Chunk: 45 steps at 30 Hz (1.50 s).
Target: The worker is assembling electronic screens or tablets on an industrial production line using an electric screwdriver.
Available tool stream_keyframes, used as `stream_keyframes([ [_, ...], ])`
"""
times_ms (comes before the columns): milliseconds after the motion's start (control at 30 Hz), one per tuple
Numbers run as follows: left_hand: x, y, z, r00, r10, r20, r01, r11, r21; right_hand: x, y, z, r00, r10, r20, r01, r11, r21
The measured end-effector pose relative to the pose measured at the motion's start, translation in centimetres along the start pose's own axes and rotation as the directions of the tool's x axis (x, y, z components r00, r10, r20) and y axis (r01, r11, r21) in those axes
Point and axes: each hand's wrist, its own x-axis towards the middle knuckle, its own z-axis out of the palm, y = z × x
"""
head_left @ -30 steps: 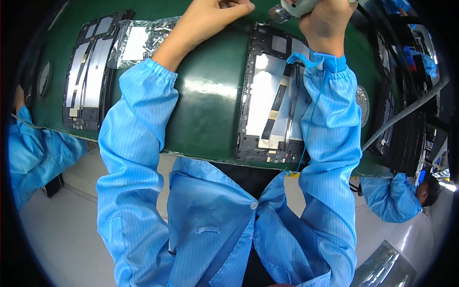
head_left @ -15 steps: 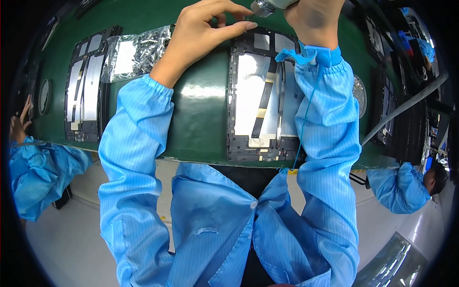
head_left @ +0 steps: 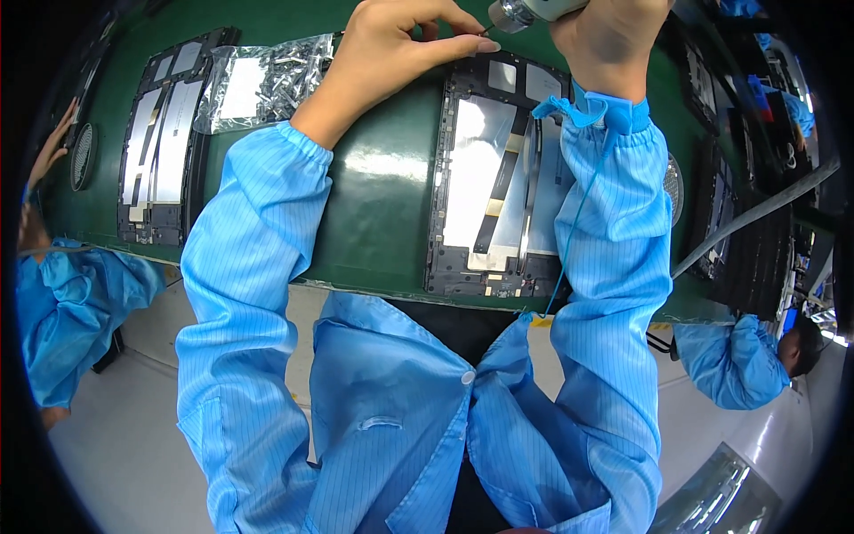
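At the top of the view, my right hand [head_left: 609, 36] is wrapped round a pale, silver-nosed electric screwdriver [head_left: 514, 13], partly cut off by the upper edge. Its thin dark bit points left to the fingertips of my left hand [head_left: 391, 49]. My left thumb and forefinger come together at the bit's tip; whatever small thing lies between them is too small to make out. Just below them lies an opened tablet-like device [head_left: 471, 169] with a black frame, silver panels and dark flat cables. My right sleeve covers part of its right side.
Left on the green bench [head_left: 374, 231] are a second opened device [head_left: 165, 133] and a clear bag of small metal parts [head_left: 267, 84]. A round mesh dish [head_left: 82, 158] stands farther left. More black devices [head_left: 712, 214] lie right, near a grey cable [head_left: 756, 214]. Co-workers in blue sit on both sides.
The view has shifted slightly, so the bench things sit a little differently. Both my hands have moved slightly right in the picture, keeping their pose. The left co-worker's hand has risen.
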Motion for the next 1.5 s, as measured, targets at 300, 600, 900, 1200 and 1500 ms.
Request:
stream_keyframes([
  [300,0.9,3.3,0.3,0.88,-0.474,-0.031,0.462,0.84,0.285,-0.1,-0.2,-0.2,1.0,-0.003,0.006,0.003,1.0,0.002],
  [600,0.3,1.0,0.2,1.0,-0.004,-0.013,0.003,0.998,-0.06,0.0,-0.2,0.1,1.0,-0.001,0.014,0.0,1.0,0.007],
  [900,0.6,2.3,0.3,0.888,-0.458,-0.038,0.445,0.836,0.322,-0.1,-0.3,0.0,1.0,-0.004,0.012,0.004,1.0,0.005],
  [1200,0.9,3.3,0.4,0.882,-0.471,-0.024,0.457,0.84,0.294,-0.1,-0.7,0.0,1.0,0.008,0.007,-0.008,1.0,-0.013],
  [1500,0.9,3.3,0.6,0.87,-0.492,-0.022,0.477,0.83,0.289,-0.1,-0.7,-0.1,0.999,0.012,0.03,-0.011,1.0,-0.017],
])
